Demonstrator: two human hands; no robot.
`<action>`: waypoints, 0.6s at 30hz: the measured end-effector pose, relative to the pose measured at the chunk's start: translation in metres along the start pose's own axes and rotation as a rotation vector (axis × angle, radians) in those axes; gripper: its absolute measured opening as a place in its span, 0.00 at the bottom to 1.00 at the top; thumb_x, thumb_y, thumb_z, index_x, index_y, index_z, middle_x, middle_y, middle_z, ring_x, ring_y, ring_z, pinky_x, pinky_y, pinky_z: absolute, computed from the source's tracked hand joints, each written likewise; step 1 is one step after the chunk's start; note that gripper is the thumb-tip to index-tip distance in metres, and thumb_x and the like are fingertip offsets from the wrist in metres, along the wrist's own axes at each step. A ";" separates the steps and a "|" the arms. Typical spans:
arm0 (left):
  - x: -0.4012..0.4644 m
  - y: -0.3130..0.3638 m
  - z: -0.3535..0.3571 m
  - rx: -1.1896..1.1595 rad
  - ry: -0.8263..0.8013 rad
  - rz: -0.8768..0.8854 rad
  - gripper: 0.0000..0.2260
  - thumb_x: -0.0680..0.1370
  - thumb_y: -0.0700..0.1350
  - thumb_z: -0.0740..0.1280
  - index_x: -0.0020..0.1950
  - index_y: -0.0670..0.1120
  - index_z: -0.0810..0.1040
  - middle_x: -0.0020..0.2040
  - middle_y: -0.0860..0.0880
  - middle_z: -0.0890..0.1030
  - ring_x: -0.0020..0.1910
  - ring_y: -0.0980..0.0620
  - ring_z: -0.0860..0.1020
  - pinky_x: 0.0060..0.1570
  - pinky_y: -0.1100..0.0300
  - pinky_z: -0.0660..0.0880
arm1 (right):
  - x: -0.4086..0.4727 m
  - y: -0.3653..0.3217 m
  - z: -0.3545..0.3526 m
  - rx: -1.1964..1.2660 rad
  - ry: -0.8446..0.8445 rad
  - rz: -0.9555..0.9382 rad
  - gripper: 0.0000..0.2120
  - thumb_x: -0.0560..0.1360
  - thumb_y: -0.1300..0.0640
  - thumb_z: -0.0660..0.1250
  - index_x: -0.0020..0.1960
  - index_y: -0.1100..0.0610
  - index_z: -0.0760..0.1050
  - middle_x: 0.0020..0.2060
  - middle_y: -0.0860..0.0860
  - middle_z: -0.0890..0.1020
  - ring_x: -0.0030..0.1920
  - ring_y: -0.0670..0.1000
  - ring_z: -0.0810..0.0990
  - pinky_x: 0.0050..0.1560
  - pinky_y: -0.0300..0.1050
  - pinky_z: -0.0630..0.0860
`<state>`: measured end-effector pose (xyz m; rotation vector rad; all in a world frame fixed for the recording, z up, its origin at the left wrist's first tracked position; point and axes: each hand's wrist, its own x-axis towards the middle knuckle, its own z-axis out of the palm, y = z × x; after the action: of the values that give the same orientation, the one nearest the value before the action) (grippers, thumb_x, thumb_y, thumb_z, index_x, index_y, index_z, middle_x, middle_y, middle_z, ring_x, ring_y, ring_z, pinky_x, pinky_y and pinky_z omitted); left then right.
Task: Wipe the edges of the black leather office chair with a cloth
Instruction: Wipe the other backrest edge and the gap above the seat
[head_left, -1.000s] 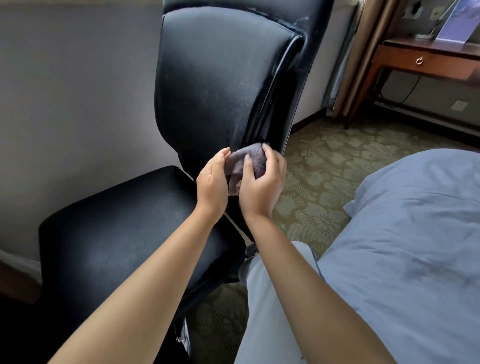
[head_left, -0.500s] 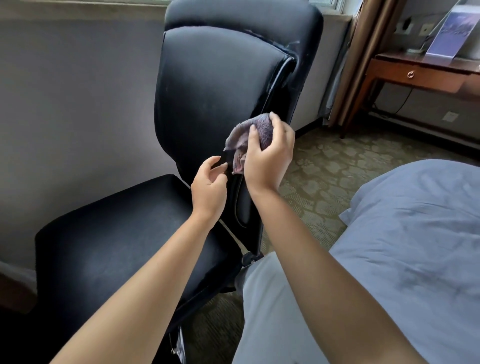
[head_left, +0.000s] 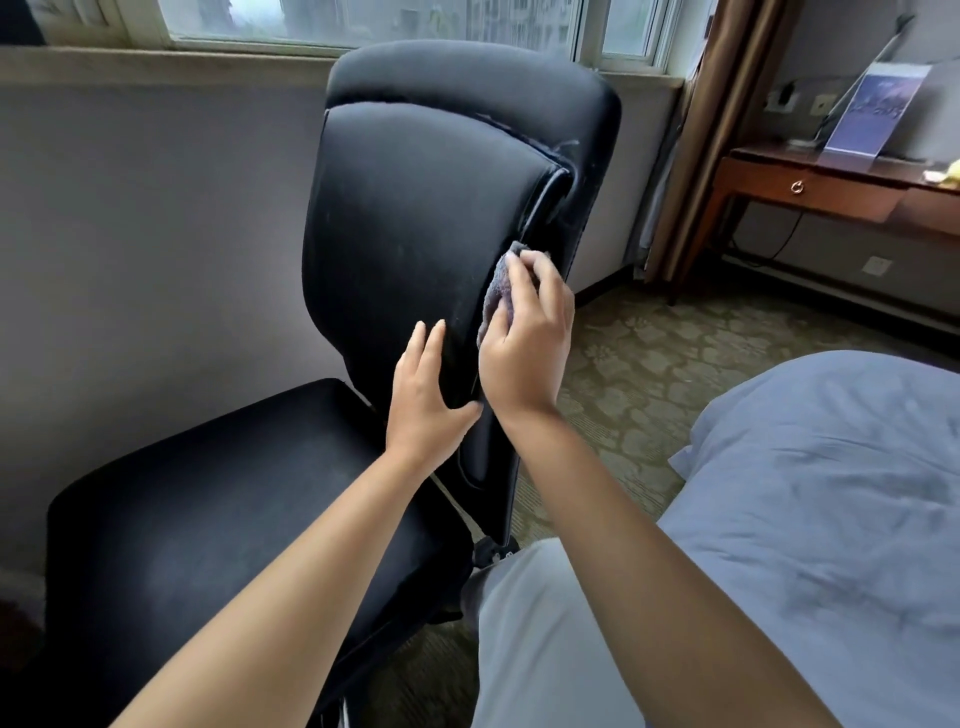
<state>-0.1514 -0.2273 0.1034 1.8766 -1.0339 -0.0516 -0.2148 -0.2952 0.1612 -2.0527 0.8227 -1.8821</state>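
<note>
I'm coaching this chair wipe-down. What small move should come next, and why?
Probably slide the right hand with the grey cloth further up the backrest's side edge: the cloth sits at mid-height, pale smudges show above, and the left hand braces the backrest.
</note>
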 end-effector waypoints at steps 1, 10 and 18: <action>0.004 0.004 0.000 -0.008 0.017 0.009 0.41 0.71 0.44 0.75 0.78 0.49 0.55 0.79 0.51 0.52 0.76 0.55 0.52 0.69 0.67 0.51 | -0.001 0.001 0.000 -0.007 -0.017 -0.010 0.16 0.71 0.69 0.65 0.59 0.65 0.77 0.58 0.57 0.78 0.57 0.52 0.72 0.63 0.37 0.64; 0.006 0.018 0.003 -0.090 -0.016 0.020 0.38 0.75 0.48 0.71 0.78 0.51 0.52 0.78 0.54 0.54 0.77 0.56 0.53 0.75 0.57 0.56 | -0.024 0.002 -0.004 0.012 -0.057 0.055 0.14 0.70 0.67 0.69 0.56 0.66 0.78 0.56 0.57 0.80 0.55 0.57 0.77 0.62 0.28 0.60; 0.002 0.021 0.004 -0.051 -0.007 -0.013 0.40 0.73 0.38 0.69 0.78 0.53 0.51 0.78 0.56 0.53 0.77 0.56 0.52 0.69 0.68 0.52 | 0.016 -0.011 -0.005 -0.070 -0.002 -0.070 0.16 0.72 0.68 0.65 0.59 0.66 0.77 0.59 0.57 0.79 0.55 0.57 0.77 0.60 0.38 0.66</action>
<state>-0.1653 -0.2359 0.1178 1.8384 -1.0155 -0.0911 -0.2166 -0.2940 0.1816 -2.1516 0.8382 -1.9134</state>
